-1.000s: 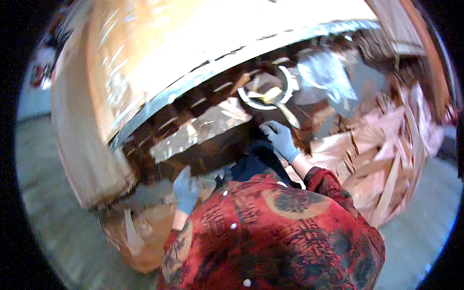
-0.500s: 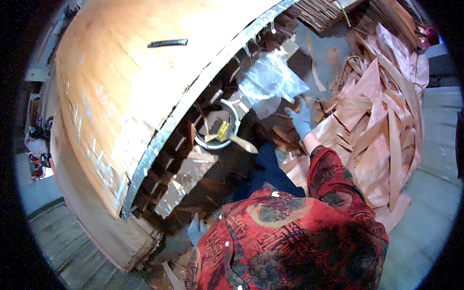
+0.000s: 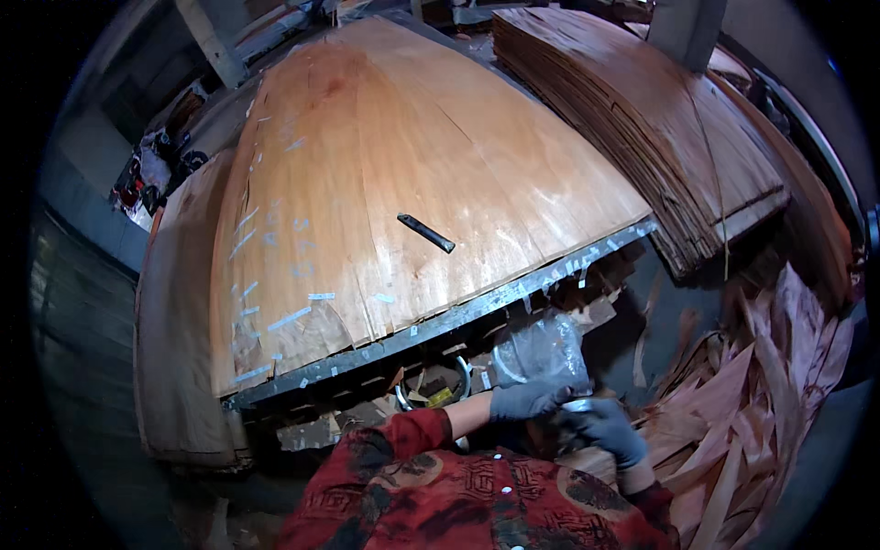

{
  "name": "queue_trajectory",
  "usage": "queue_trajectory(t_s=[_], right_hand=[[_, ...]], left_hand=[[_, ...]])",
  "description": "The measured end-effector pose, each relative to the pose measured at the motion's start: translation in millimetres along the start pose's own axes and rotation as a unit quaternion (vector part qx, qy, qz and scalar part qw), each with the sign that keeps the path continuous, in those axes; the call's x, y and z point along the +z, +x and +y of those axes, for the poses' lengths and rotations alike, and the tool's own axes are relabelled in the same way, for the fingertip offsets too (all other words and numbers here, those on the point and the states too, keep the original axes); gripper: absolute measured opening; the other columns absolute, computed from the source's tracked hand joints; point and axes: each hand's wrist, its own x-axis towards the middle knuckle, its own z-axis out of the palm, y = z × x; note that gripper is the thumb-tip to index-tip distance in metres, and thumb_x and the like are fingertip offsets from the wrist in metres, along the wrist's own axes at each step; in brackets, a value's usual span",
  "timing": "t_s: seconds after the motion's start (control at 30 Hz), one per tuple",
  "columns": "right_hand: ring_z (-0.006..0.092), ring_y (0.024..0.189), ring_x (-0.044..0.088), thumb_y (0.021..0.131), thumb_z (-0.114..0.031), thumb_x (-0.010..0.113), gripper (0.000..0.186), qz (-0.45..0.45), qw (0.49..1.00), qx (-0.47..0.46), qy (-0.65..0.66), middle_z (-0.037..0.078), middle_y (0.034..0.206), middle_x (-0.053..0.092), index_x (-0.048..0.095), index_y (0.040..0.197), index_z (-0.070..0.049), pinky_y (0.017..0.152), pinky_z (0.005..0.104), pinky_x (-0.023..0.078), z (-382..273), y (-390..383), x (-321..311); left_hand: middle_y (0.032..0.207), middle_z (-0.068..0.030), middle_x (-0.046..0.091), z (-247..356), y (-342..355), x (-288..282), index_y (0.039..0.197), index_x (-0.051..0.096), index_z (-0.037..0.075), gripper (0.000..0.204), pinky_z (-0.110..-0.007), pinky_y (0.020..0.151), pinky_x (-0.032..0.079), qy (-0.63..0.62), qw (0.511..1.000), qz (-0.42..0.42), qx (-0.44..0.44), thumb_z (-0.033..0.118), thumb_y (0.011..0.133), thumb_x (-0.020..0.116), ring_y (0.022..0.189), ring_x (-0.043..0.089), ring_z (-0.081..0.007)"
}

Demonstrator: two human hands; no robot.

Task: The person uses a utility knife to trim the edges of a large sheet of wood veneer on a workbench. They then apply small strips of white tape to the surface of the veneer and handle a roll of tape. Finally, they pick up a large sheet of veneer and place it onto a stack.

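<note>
My left hand [image 3: 532, 401], in a grey glove, reaches across to the right with its fingers curled. Close beside it is my gloved right hand [image 3: 607, 431], also closed. A small bright whitish piece [image 3: 577, 405] shows between the two hands; its kind is too unclear to tell. Just beyond them is a clear plastic bag [image 3: 539, 348], crumpled over something round. To its left stands a round bucket [image 3: 466, 371], with the yellow band of a brush [image 3: 441, 397] at its rim, the handle hidden by my forearm.
A large veneer-topped stack [image 3: 367, 183] with a metal-like front edge [image 3: 440, 323] fills the middle. On it lies a narrow black tool [image 3: 426, 233]. Another stack of sheets [image 3: 642, 119] stands at the back right. Loose veneer strips [image 3: 733, 394] pile up at the right.
My view has lifted toward the stack. The left hand has come from low at the left over to the right hand. The right hand has drawn back from beside the plastic bag and closed.
</note>
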Motion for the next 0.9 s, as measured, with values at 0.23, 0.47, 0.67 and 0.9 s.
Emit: queue_trajectory(t_s=[0.23,0.47,0.67,0.9], right_hand=[[0.0068,0.062,0.048,0.089,-0.023,0.053,0.023,0.098,0.762,-0.386,0.510,0.000,0.072,0.055,0.059,0.103,-0.007,0.053,0.0202,0.039,-1,-152,-221],[0.0198,0.073,0.057,0.093,-0.029,0.044,0.038,0.489,0.707,-0.345,0.377,0.010,0.083,0.059,0.054,0.108,0.004,0.067,0.0274,0.050,80,-133,-227],[0.0171,0.095,0.059,0.086,-0.013,0.056,0.031,0.108,0.982,-0.089,-0.125,0.014,0.099,0.064,0.057,0.115,-0.003,0.083,0.0271,0.044,75,50,33],[0.0377,0.074,0.058,0.084,-0.022,0.054,0.016,0.215,0.882,-0.139,-0.395,0.017,0.080,0.061,0.063,0.094,-0.013,0.061,0.0454,0.046,50,68,123]], left_hand=[[0.083,-0.0070,0.066,-40,-35,-37,0.117,0.059,0.010,0.041,-0.030,0.065,0.048,0.021,0.952,-0.146,-0.267,0.035,0.083,0.062,0.067,0.058,-0.0130],[0.089,-0.0162,0.065,-30,-61,-53,0.096,0.067,0.009,0.032,-0.039,0.075,0.048,0.224,0.927,-0.091,-0.285,0.035,0.079,0.060,0.082,0.062,-0.0305],[0.080,-0.0169,0.063,5,-66,-38,0.087,0.067,0.011,0.025,-0.043,0.070,0.048,0.338,0.917,-0.050,-0.207,0.032,0.075,0.060,0.077,0.061,-0.0351],[0.075,-0.0167,0.063,9,-109,-45,0.082,0.068,0.009,0.016,-0.039,0.062,0.048,0.325,0.925,0.064,-0.186,0.021,0.073,0.063,0.069,0.061,-0.0314]])
